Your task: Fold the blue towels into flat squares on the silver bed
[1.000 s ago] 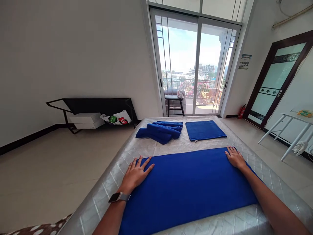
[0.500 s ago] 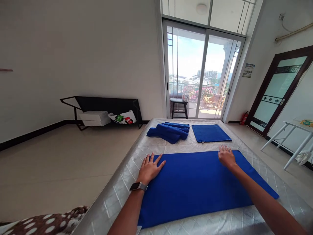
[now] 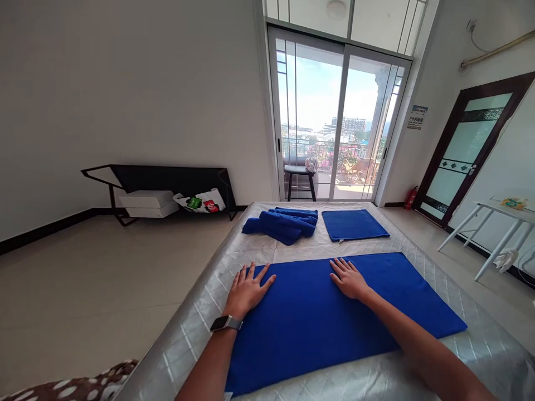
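Observation:
A blue towel (image 3: 309, 317) lies spread flat, long side across, on the mattress (image 3: 188, 340). My left hand (image 3: 246, 289) rests on its far left corner, fingers spread, a watch on the wrist. On the towel's far edge, near the middle, lies my right hand (image 3: 349, 278), flat with the fingers stretched out. Neither hand grips anything. Beyond the towel, a crumpled pile of blue cloth (image 3: 286, 224) sits at the left. To the right of that pile is a neatly folded blue towel (image 3: 355, 224).
A low black rack (image 3: 167, 181) with white boxes (image 3: 148, 204) and a printed bag (image 3: 200, 201) stands by the left wall. Behind the mattress are sliding glass doors (image 3: 340, 122). A white table (image 3: 501, 210) is at the right. Brown dotted fabric (image 3: 79, 384) shows at lower left.
My right hand has slid left along the towel's far edge, from its right part to near the middle. My left hand stays on the left corner. The view has shifted slightly.

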A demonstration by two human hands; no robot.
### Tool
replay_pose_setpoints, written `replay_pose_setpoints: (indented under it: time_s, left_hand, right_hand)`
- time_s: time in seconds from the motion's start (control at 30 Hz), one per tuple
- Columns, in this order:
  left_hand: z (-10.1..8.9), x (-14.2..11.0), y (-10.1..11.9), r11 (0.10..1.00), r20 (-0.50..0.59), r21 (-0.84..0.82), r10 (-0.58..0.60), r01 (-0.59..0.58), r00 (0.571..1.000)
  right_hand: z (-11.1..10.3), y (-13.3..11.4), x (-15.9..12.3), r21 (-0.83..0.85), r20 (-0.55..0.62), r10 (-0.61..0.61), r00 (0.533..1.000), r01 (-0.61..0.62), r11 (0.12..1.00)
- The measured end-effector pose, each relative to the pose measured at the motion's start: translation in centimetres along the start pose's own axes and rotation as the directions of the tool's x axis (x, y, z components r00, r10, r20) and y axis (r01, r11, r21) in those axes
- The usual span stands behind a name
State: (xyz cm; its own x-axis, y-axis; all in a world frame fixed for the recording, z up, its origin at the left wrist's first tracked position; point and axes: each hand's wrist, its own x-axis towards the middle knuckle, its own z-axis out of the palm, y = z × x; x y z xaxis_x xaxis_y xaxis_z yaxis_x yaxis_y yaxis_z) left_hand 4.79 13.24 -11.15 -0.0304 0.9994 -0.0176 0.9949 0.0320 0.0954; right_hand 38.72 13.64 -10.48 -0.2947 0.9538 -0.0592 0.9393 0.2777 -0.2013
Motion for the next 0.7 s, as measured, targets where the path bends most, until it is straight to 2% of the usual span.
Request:
replay_pose_setpoints:
  time_s: [0.1,0.2,0.3,0.37,0.43,0.57,0.7]
  left_hand:
    - [0.1,0.1,-0.1,1.000,0.009,0.012,-0.003,0.003,1.000]
    - [0.4,0.3,-0.4,1.000,-0.003,0.023,0.009,-0.009,1.000]
    - [0.6,0.5,-0.6,1.000,-0.006,0.025,0.008,-0.008,1.000]
    - [0.6,0.5,-0.7,1.000,0.003,0.028,0.007,-0.007,1.000]
    - [0.5,0.4,-0.7,0.999,0.015,0.031,0.009,-0.009,1.000]
    - [0.2,0.3,-0.5,1.000,0.022,0.024,0.003,-0.004,1.000]
    - [0.1,0.2,-0.2,1.000,0.011,0.015,-0.013,0.013,1.000]
  right_hand:
    - [-1.6,7.5,-1.9,-0.067,-0.020,0.181,0.983,-0.182,0.981]
    - [-3.1,14.5,-3.8,-0.121,-0.050,0.367,0.929,-0.370,0.921]
    - [-3.6,19.0,-5.0,-0.123,-0.088,0.480,0.873,-0.488,0.864]
    - [-3.4,20.3,-5.2,-0.108,-0.114,0.505,0.856,-0.516,0.850]
    - [-3.0,20.6,-5.2,-0.098,-0.127,0.510,0.851,-0.522,0.847]
    - [-2.8,19.9,-5.2,-0.094,-0.131,0.503,0.855,-0.515,0.852]
    - [-4.6,18.2,-5.5,-0.167,-0.128,0.539,0.833,-0.554,0.816]
